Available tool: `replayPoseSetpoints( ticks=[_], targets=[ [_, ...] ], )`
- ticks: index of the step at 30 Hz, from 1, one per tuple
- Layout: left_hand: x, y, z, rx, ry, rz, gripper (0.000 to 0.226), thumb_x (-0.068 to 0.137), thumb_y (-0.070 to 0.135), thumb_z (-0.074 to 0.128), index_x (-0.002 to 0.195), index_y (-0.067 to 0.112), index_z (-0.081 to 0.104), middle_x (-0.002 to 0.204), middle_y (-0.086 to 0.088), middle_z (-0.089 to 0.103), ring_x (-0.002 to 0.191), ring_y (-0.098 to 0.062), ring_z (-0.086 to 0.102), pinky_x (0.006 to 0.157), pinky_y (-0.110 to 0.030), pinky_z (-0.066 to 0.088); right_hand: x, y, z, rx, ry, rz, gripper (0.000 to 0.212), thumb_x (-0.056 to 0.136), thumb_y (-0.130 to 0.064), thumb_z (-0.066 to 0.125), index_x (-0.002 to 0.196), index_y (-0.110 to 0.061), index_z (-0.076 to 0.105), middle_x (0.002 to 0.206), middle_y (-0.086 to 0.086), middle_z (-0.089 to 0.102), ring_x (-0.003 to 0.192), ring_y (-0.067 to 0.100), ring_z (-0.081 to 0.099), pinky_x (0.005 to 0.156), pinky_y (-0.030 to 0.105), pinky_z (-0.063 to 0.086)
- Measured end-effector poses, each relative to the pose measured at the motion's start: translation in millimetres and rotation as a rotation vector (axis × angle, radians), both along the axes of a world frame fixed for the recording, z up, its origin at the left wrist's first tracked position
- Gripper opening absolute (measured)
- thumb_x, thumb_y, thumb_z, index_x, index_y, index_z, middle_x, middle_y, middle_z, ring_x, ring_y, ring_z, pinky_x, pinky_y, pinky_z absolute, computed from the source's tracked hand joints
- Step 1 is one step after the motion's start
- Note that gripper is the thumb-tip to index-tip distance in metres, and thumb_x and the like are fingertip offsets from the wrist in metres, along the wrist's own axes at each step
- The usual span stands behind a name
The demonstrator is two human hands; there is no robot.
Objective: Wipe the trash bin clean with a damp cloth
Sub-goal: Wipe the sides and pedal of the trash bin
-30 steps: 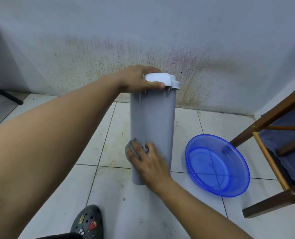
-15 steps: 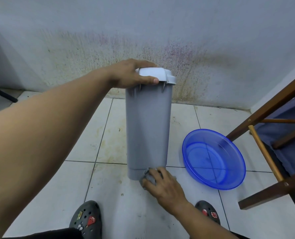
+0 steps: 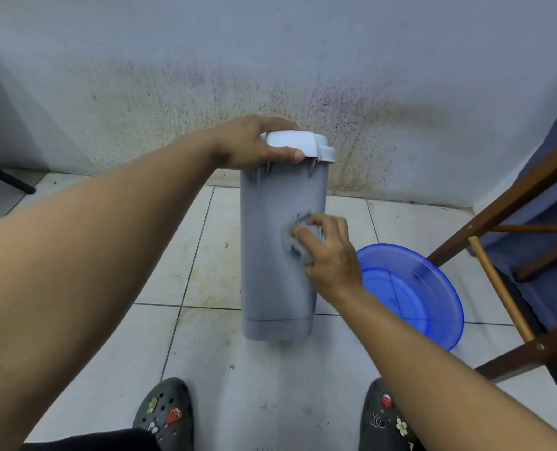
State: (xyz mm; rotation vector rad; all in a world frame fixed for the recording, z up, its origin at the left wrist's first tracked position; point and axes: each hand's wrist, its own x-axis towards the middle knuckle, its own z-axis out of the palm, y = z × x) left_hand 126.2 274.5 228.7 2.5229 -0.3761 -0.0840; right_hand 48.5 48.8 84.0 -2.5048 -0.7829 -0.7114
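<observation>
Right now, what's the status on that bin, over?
Left hand grips lid. Right hand holds cloth against trash bin side. Blue basin beside it, nothing blocking.

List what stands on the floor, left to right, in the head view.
Black bar → trash bin → blue basin → wooden chair frame. The left hand, right hand and cloth overlap the bin and are left out.

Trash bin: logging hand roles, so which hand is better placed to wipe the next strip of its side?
Right. The right hand holds the cloth against the trash bin side; the left hand grips the lid, likely steadying it.
</observation>
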Motion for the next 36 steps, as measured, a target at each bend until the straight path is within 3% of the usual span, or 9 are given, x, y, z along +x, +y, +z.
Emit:
replayPoseSetpoints(
  ticks=[4, 9, 14, 19, 22, 25, 29, 31, 36],
  targets=[
    [-1, 2, -2, -0.008, 0.004, 0.022, 0.068, 0.083, 0.073, 0.065, 0.144, 0.046, 0.052, 0.148, 0.012, 0.054, 0.131, -0.019, 0.051, 0.106, -0.040, 0.041, 13, 11, 8, 0.036, 0.037, -0.057, 0.047, 0.072, 0.003, 0.061, 0.111, -0.022, 0.067, 0.119, 0.007, 0.055, 0.105, 0.033, 0.049, 0.054, 0.037, 0.052],
    [1, 3, -4, -0.015, -0.004, 0.022, 0.063, 0.086, 0.070, 0.065, 0.143, 0.047, 0.052, 0.146, 0.015, 0.054, 0.126, -0.013, 0.050, 0.104, -0.036, 0.039, -36, -6, -52, -0.019, 0.057, 0.025, 0.041, 0.077, -0.002, 0.059, 0.113, -0.021, 0.067, 0.124, 0.006, 0.055, 0.107, 0.032, 0.050, 0.054, 0.035, 0.052],
    [0, 6, -3, -0.027, -0.004, 0.016, 0.058, 0.086, 0.069, 0.065, 0.140, 0.050, 0.053, 0.141, 0.021, 0.054, 0.126, -0.011, 0.049, 0.102, -0.033, 0.037, -101, -41, -131, -0.214, 0.345, 0.164, 0.064, 0.059, -0.001, 0.076, 0.113, -0.031, 0.060, 0.128, -0.006, 0.043, 0.106, 0.026, 0.054, 0.047, 0.026, 0.050],
    [-2, 6, -5, -0.009, -0.017, 0.025, 0.061, 0.083, 0.073, 0.066, 0.139, 0.053, 0.053, 0.144, 0.018, 0.056, 0.129, -0.014, 0.051, 0.107, -0.039, 0.040, -106, -48, -140, 0.084, 0.533, 0.018, 0.065, 0.072, -0.006, 0.067, 0.120, -0.046, 0.049, 0.132, -0.018, 0.031, 0.117, 0.009, 0.048, 0.066, 0.028, 0.058],
    [-3, 6, -7, -0.002, -0.016, 0.030, 0.065, 0.079, 0.081, 0.062, 0.138, 0.056, 0.051, 0.144, 0.020, 0.056, 0.132, -0.014, 0.051, 0.111, -0.042, 0.040, -82, -33, -111, 0.334, 0.463, -0.067, 0.070, 0.069, 0.001, 0.063, 0.120, -0.045, 0.052, 0.126, -0.017, 0.034, 0.112, 0.011, 0.053, 0.077, 0.025, 0.057],
    [-2, 6, -7, 0.001, -0.001, 0.031, 0.069, 0.077, 0.089, 0.051, 0.138, 0.058, 0.048, 0.148, 0.019, 0.054, 0.137, -0.017, 0.049, 0.115, -0.049, 0.037, -38, -16, -62, 0.522, 0.335, -0.135, 0.073, 0.068, 0.008, 0.061, 0.124, -0.039, 0.059, 0.124, -0.010, 0.041, 0.109, 0.013, 0.053, 0.087, 0.006, 0.042],
    [-1, 5, -5, -0.012, 0.013, 0.034, 0.061, 0.088, 0.082, 0.046, 0.142, 0.053, 0.048, 0.151, 0.016, 0.052, 0.138, -0.017, 0.047, 0.112, -0.045, 0.037, 15, 6, 2, 0.513, 0.217, -0.146, 0.067, 0.073, 0.001, 0.054, 0.134, -0.027, 0.059, 0.128, -0.006, 0.046, 0.111, 0.019, 0.055, 0.089, 0.022, 0.045],
    [-3, 2, -3, -0.013, 0.015, 0.021, 0.065, 0.087, 0.078, 0.056, 0.144, 0.049, 0.047, 0.149, 0.016, 0.052, 0.133, -0.014, 0.049, 0.104, -0.039, 0.038, 33, 15, 24, 0.514, 0.182, -0.149, 0.067, 0.072, -0.002, 0.051, 0.135, -0.024, 0.059, 0.127, -0.003, 0.047, 0.109, 0.023, 0.055, 0.090, 0.027, 0.046],
    [-8, -1, -4, 0.003, -0.054, 0.051, 0.070, 0.084, 0.063, 0.072, 0.146, 0.040, 0.048, 0.148, 0.009, 0.054, 0.129, -0.017, 0.050, 0.095, -0.030, 0.033, 34, 22, 27, 0.484, 0.109, -0.116, 0.067, 0.072, -0.002, 0.049, 0.135, -0.021, 0.059, 0.124, 0.000, 0.052, 0.112, 0.024, 0.053, 0.095, 0.025, 0.044]
  ],
)
